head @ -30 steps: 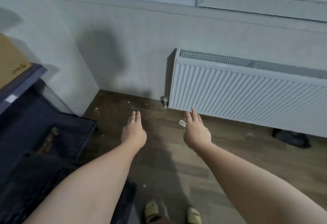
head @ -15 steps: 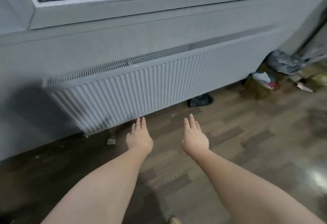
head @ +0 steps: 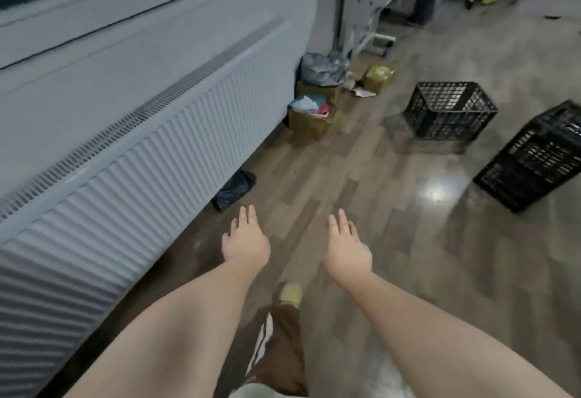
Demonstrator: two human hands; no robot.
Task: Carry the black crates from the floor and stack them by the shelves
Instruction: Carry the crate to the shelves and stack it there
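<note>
Hands are held out empty, left hand (head: pixel 246 245) and right hand (head: pixel 346 251) spread flat; two black crates (head: pixel 449 110) (head: pixel 534 158) are seen well apart, ahead right.

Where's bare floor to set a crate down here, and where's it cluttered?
Free: the wood floor between the radiator and the two black crates, ahead of the open left hand and right hand. Crowded: the wall corner with bags and boxes; a dark bag under the radiator.

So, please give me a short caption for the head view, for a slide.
Empty left hand and right hand outstretched; two black crates wait on the floor beyond a radiator.
</note>
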